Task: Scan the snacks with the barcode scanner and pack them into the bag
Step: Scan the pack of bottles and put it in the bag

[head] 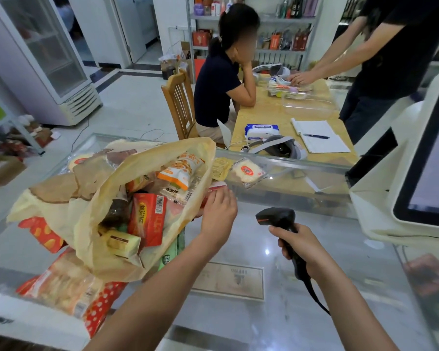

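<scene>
The fingers (222,198) of the left hand (218,214) were curled together on a red packet (214,187) at the three o'clock rim of the bag (91,224), while the right hand (300,245) was wrapped round the grip of the barcode scanner (275,216). The bag already held many snacks, among them a red box (147,220). By judgement the task was well advanced but unfinished: a round cracker packet (249,171) and a yellow sachet (221,168) lay on the glass counter (264,325) at one o'clock of the bag, with further packets (61,287) at seven o'clock.
</scene>
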